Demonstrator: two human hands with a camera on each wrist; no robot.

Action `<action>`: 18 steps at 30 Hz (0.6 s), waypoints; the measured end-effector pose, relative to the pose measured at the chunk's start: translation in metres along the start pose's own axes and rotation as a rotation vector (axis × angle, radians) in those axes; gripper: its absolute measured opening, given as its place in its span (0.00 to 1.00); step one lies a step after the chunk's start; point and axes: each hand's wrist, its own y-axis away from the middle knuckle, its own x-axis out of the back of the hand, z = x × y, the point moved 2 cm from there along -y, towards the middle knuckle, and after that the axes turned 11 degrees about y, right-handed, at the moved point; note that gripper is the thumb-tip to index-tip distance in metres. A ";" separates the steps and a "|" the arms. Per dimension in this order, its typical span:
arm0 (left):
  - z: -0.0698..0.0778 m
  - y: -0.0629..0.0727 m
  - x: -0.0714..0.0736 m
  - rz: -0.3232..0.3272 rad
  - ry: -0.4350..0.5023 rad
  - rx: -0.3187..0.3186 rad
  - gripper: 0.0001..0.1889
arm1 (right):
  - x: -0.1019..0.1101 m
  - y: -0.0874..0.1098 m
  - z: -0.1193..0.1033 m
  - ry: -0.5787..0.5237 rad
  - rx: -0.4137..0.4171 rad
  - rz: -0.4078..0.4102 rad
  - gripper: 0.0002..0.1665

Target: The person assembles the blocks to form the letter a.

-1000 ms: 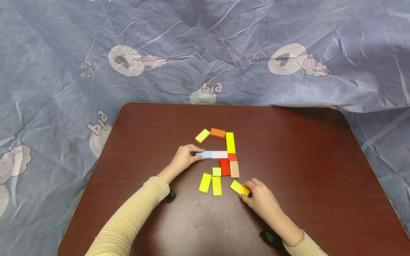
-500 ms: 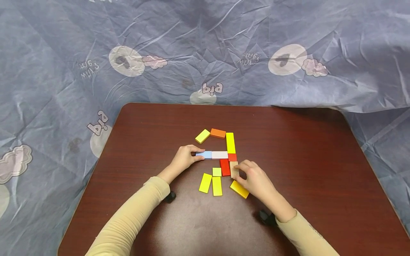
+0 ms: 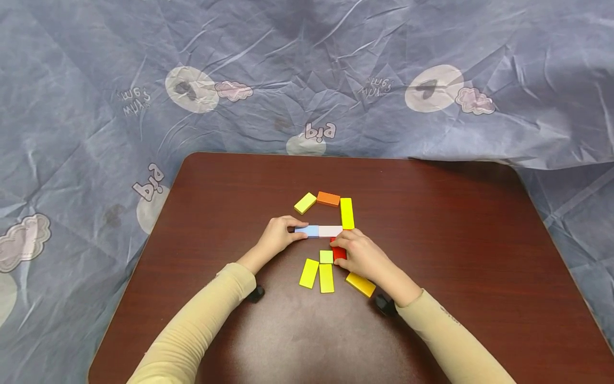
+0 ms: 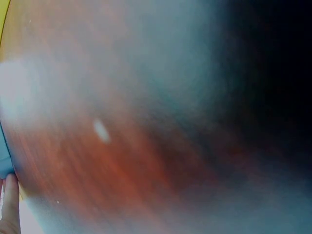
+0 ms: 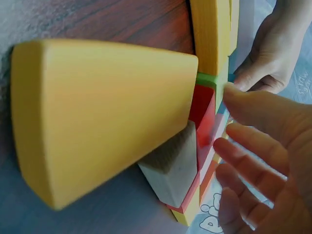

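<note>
My left hand pinches the outer end of a light blue block, thumb on one side and fingers on the other. A white block lies end to end with it. At the lower left edge of the left wrist view, a fingertip touches a grey-blue block. My right hand spans a red block, thumb at its near end and index finger at its far end. The right wrist view shows the wooden block beside that red block; the right hand hides it in the head view.
An upright yellow block, an orange block and a slanted pale yellow block lie beyond. Closer are a small green-yellow block, two yellow blocks and a deeper yellow block. Everything lies on a brown table.
My right hand has let go of the deeper yellow block, moved up to the wooden block, then left to the red block. My left hand has stayed on the light blue block.
</note>
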 end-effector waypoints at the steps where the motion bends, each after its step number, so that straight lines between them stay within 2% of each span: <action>1: 0.000 0.000 0.000 0.000 -0.004 0.000 0.18 | 0.000 -0.001 0.000 0.012 0.010 -0.011 0.23; 7: 0.000 -0.001 -0.001 -0.007 -0.008 0.005 0.18 | -0.001 -0.003 0.001 0.086 0.052 -0.017 0.24; 13: -0.001 -0.001 -0.001 -0.008 -0.012 0.012 0.18 | -0.005 -0.006 -0.005 0.063 0.122 0.007 0.18; 18: 0.000 -0.002 -0.001 -0.007 -0.002 -0.004 0.18 | -0.004 -0.003 -0.014 0.044 0.222 0.036 0.19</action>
